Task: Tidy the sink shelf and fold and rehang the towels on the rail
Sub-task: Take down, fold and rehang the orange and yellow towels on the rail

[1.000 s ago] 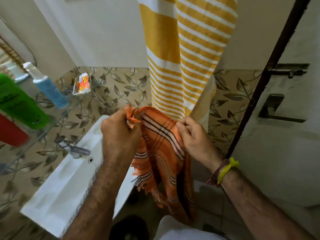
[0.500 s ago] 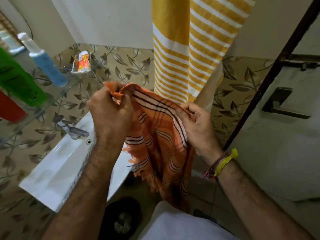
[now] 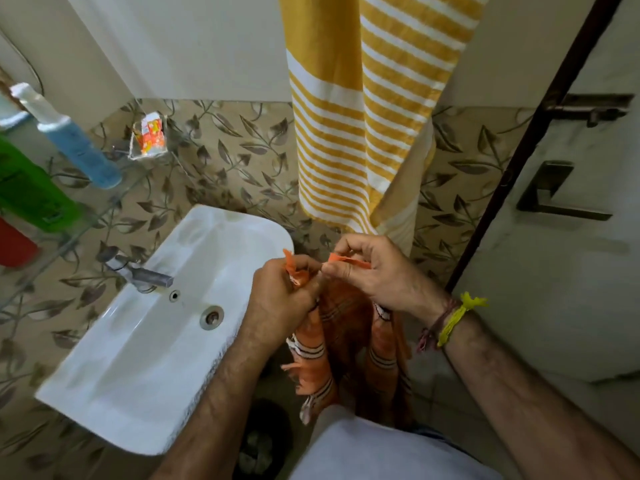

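Our hands have dropped and met; left hand [image 3: 282, 299] and right hand [image 3: 372, 271] pinch towel [image 3: 346, 327] corners, which could slip, spoiling the fold.

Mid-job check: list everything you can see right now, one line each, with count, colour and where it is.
orange towel: 1, orange with dark and white stripes, hanging from both hands beside the sink
yellow towel: 1, yellow and white stripes, hanging down the back wall
sink: 1, white, lower left
tap: 1, metal, at the sink's left edge
glass shelf: 1, clear, left wall above the sink
bottles: blue, green and red, all on the shelf
small packet: 1, orange and white, on the shelf's far end
door handle: 1, dark, right
left hand: pinching a towel corner
right hand: pinching the other corner; yellow wrist thread
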